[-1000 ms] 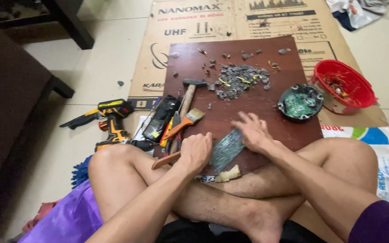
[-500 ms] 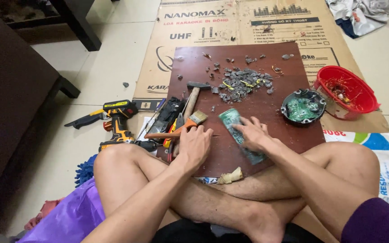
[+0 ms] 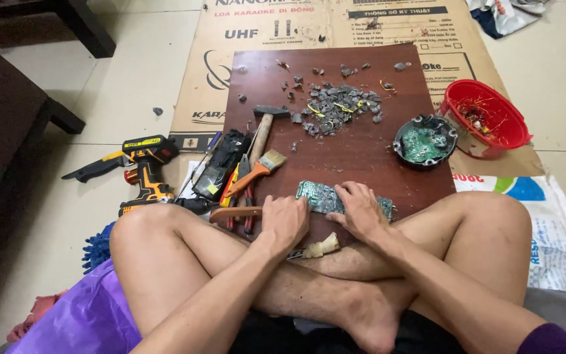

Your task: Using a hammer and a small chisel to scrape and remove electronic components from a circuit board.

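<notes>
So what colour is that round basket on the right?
Red: the basket shows clearly in the head view, beside the wooden board.
</notes>
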